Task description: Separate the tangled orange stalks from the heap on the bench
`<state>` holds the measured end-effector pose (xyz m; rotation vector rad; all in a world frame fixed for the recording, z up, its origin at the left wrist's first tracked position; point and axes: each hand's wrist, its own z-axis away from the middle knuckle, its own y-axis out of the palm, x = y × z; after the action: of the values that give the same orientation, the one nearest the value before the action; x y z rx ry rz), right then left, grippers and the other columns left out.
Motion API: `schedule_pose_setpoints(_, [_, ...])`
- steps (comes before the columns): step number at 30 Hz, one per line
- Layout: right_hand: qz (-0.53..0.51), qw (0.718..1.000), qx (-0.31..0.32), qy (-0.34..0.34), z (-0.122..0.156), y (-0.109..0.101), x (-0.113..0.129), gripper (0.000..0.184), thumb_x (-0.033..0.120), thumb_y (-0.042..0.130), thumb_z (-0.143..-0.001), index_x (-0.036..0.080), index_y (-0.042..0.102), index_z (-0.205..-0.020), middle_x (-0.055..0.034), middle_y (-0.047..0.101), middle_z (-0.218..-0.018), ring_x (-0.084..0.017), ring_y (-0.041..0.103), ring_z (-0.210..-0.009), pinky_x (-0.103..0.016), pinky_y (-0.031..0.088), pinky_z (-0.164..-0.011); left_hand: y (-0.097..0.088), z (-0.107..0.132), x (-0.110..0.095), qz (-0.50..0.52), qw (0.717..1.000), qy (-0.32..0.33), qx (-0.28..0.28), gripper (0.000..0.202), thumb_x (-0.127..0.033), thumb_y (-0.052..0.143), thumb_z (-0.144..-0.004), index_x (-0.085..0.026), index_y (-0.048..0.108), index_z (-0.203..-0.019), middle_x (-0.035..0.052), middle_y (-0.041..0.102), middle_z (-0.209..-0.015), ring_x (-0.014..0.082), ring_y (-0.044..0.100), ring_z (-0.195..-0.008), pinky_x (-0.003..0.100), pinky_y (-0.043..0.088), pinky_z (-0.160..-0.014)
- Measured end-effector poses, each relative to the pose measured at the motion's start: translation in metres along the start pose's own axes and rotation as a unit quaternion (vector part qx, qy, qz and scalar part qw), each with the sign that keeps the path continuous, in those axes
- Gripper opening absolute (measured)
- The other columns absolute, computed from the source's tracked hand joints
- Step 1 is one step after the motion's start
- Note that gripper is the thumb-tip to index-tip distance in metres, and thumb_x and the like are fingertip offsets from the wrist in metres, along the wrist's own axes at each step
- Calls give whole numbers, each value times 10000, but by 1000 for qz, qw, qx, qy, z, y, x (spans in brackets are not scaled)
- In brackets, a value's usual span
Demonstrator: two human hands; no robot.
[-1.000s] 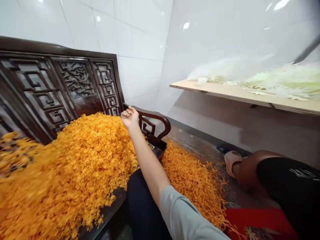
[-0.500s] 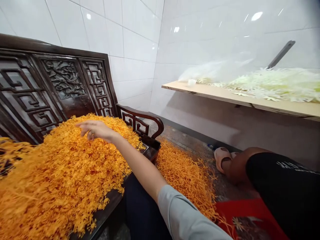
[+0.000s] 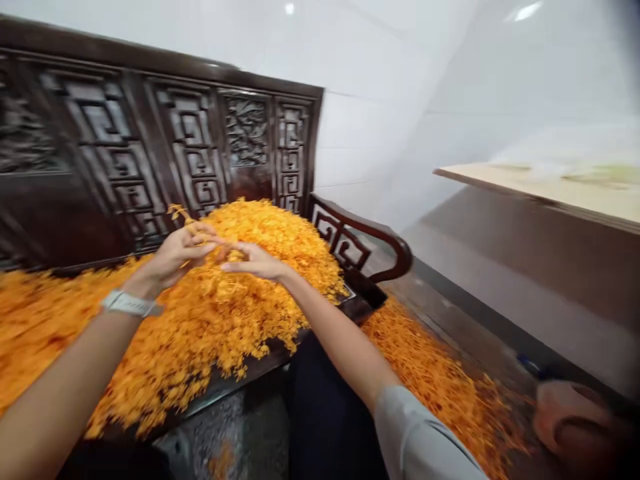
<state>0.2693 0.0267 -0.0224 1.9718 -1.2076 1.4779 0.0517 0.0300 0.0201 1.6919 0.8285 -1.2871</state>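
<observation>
My left hand [image 3: 176, 257], with a pale band on the wrist, is closed round a thin orange sprig [image 3: 179, 212] whose branched tip sticks up past the fingers. Facing it, my right hand [image 3: 257, 261] has thumb and fingers closing on orange strands between the two hands; blur hides the exact grip. Both hands are just above a big heap of orange sprigs [image 3: 165, 353] with small star-like ends, spread over the seat of a dark carved wooden bench [image 3: 210, 400].
The bench's curved armrest [image 3: 400, 257] is at the right. On the floor beyond it lies another pile of orange strands [image 3: 425, 373]. A wooden shelf [image 3: 550, 193] with pale pieces juts from the tiled wall. A pink sandal [image 3: 570, 407] shows at the lower right.
The view has swung left. My left hand has come into view holding an orange sprig. My right hand, earlier alone over the heap, is now close to the left one.
</observation>
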Motion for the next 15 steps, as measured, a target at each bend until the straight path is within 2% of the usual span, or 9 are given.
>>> schedule_pose_setpoints(4, [-53,996,-65,42,2,12,5,314,308,874,-764,202,639,-942,-10,643,-973,-169,605,-940,-370,519,-928,-13,1,1,-35,998,36,-23,532,-149,993,-663,-168,668,-1084,128,800,-1120,41,513,-498,177,354,-433])
schedule_pose_setpoints(6, [-71,993,-79,47,1,16,7,319,228,869,-719,199,625,-922,5,615,-945,-154,578,-909,-343,503,-894,-21,4,0,-46,998,39,-9,530,-142,983,-685,-176,661,-1104,134,789,-1159,20,464,-480,186,325,-435])
schedule_pose_setpoints(9, [-148,982,-114,40,-2,16,7,360,148,877,-642,201,592,-856,41,574,-868,-118,535,-812,-290,471,-807,-29,7,-5,-83,996,3,36,517,-177,985,-701,-183,679,-1118,139,776,-1197,17,441,-483,201,347,-456])
schedule_pose_setpoints(12, [-238,957,-149,72,-6,12,7,377,165,887,-609,202,574,-818,54,557,-809,-97,513,-714,-259,436,-705,-29,10,-12,-136,989,-30,41,463,-274,990,-712,-178,713,-1070,109,763,-1055,79,536,-571,211,391,-496])
schedule_pose_setpoints(15, [-300,934,-160,105,-9,7,9,297,247,863,-630,192,629,-805,31,568,-785,-116,518,-696,-271,453,-673,-24,11,-18,-212,976,-35,23,434,-402,959,-750,-194,735,-1058,17,629,-753,116,485,-554,219,320,-483])
